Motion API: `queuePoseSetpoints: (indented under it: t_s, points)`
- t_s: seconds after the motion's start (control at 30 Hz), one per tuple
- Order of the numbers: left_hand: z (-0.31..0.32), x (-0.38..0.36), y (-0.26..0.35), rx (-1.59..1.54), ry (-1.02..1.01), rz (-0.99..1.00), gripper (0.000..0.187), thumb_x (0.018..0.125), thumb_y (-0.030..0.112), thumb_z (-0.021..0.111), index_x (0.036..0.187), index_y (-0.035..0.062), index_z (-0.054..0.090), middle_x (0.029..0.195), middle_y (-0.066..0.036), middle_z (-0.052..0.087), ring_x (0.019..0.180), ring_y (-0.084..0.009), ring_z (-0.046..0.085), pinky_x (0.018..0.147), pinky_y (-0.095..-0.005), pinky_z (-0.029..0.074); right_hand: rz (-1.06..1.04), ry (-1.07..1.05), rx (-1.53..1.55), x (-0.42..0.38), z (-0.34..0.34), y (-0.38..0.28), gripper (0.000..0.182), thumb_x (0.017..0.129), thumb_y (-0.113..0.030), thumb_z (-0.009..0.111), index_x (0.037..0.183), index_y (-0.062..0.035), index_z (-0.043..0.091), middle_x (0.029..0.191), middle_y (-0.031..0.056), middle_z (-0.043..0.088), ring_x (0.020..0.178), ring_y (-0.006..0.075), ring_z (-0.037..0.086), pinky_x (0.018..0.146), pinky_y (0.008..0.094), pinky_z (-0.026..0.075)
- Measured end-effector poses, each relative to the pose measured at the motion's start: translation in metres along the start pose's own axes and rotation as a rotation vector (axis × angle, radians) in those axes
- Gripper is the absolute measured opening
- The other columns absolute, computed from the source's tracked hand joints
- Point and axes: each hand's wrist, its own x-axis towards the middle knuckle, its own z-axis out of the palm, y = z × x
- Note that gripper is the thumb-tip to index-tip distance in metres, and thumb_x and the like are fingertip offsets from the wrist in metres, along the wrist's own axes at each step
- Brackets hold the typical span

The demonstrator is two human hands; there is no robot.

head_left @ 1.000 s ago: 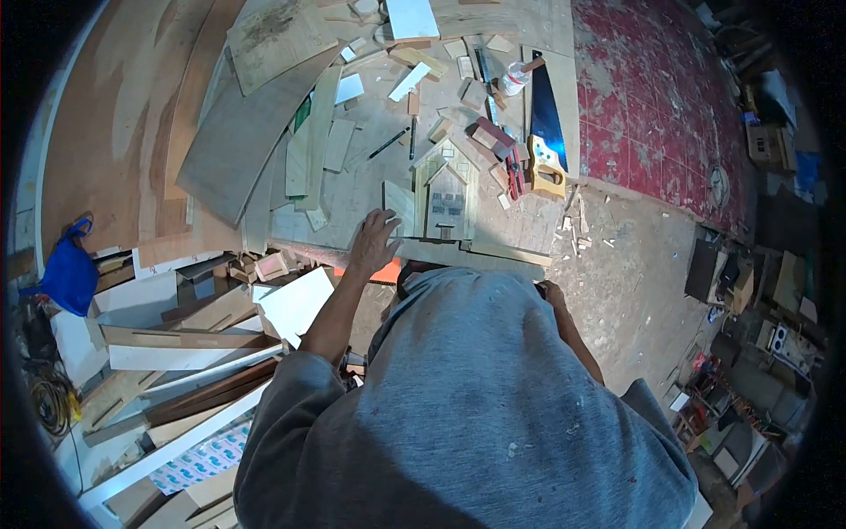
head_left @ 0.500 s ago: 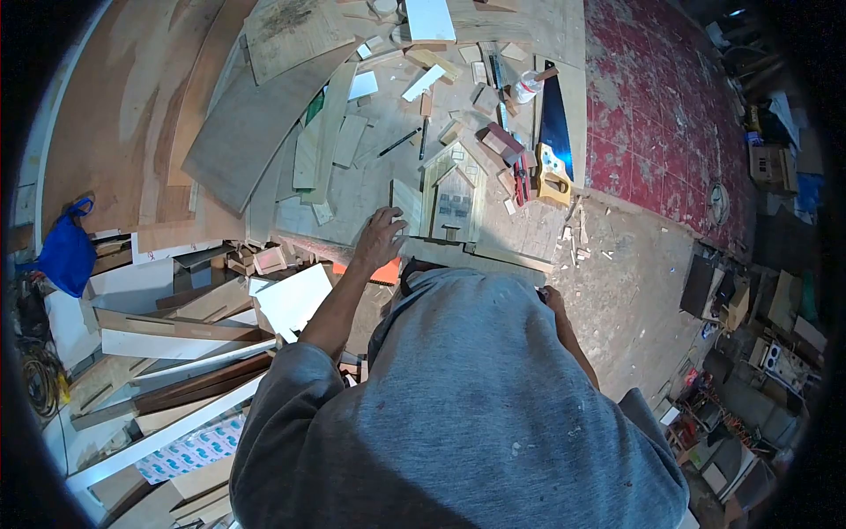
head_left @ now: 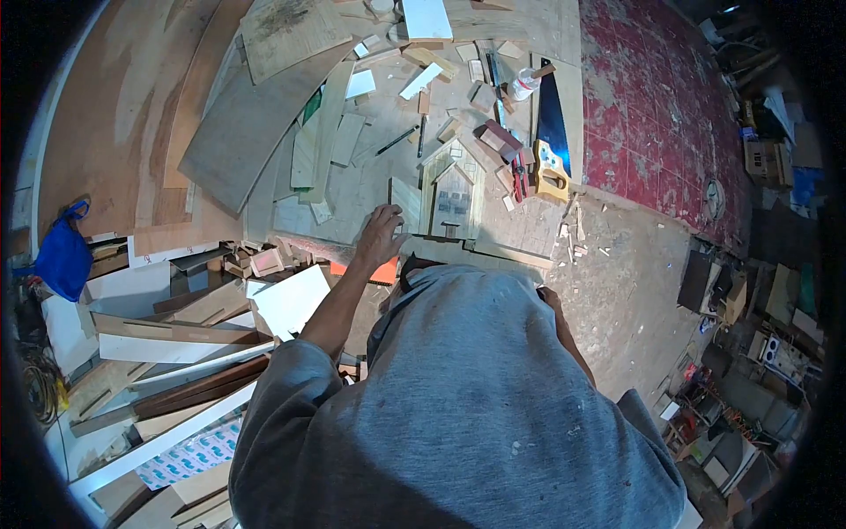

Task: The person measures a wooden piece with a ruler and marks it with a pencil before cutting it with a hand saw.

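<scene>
My left hand (head_left: 379,236) rests at the near edge of the worktable, fingers bent and apart, beside a small striped wood piece (head_left: 405,199). Right of that piece lies a small house-shaped wooden assembly (head_left: 454,198) with a gabled top and a windowed front. A wooden strip (head_left: 507,254) runs along the table edge. Only a bit of my right hand (head_left: 548,298) shows at the right side of the body; its fingers are hidden behind the grey top.
A handsaw (head_left: 552,132), red-handled pliers (head_left: 519,176), a clear bottle (head_left: 523,85) and a dark red block (head_left: 499,139) lie right of the house. Large boards (head_left: 256,132) cover the table's left. Offcuts (head_left: 176,339) are piled at lower left; a blue bag (head_left: 64,251) hangs there.
The view has shifted slightly. Less of my right hand shows beside the body. My left hand stays near the same wood piece, and the items on the table lie as before.
</scene>
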Motion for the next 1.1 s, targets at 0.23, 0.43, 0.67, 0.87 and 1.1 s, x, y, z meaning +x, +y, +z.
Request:
queuePoseSetpoints:
  t_s: [0.23,0.43,0.67,0.87,1.1]
  points:
    - [0.009,-0.004,-0.011,-0.023,0.072,0.092,0.025,0.081,0.006,0.069,0.104,-0.0014,0.065,0.127,-0.018,0.055,0.124,-0.0367,0.048,0.106,-0.0446,0.041,-0.015,0.02,-0.038,0.005,0.004,0.015,0.036,0.083,-0.033,0.067,0.107,-0.0058,0.072,0.11,0.0196,0.07,0.104,0.0358,0.067,0.09,0.0428,0.053]
    - [0.004,-0.007,0.006,-0.121,0.13,-0.077,0.024,0.082,0.008,0.071,0.1,-0.0041,0.061,0.13,-0.021,0.051,0.124,-0.041,0.047,0.106,-0.0454,0.043,-0.122,0.087,-0.261,0.027,0.034,0.058,0.034,0.085,-0.033,0.065,0.104,-0.0052,0.072,0.108,0.0199,0.07,0.103,0.0362,0.068,0.088,0.0438,0.054]
    - [0.025,-0.008,-0.006,0.05,0.188,-0.014,0.033,0.079,0.02,0.079,0.094,-0.004,0.061,0.134,-0.022,0.047,0.125,-0.0405,0.046,0.104,-0.047,0.043,0.037,0.054,0.02,0.002,0.001,0.011,0.032,0.09,-0.028,0.058,0.106,-0.0044,0.071,0.111,0.021,0.07,0.106,0.0372,0.066,0.091,0.0438,0.052]
    - [0.01,-0.005,0.021,0.137,0.142,-0.182,0.036,0.077,0.023,0.079,0.097,-0.0037,0.063,0.135,-0.018,0.046,0.131,-0.0363,0.039,0.102,-0.0509,0.041,0.083,0.031,-0.143,-0.005,-0.003,0.0,0.031,0.092,-0.025,0.053,0.111,-0.0066,0.07,0.113,0.0203,0.069,0.109,0.037,0.065,0.095,0.0434,0.051]
    - [0.018,-0.002,0.016,0.047,0.209,-0.127,0.026,0.076,0.014,0.075,0.094,-0.0012,0.064,0.133,-0.018,0.047,0.13,-0.037,0.041,0.105,-0.0512,0.035,0.068,0.061,-0.079,-0.008,0.006,0.005,0.028,0.087,-0.017,0.057,0.109,-0.0071,0.071,0.113,0.0204,0.069,0.109,0.0373,0.065,0.093,0.0432,0.052]
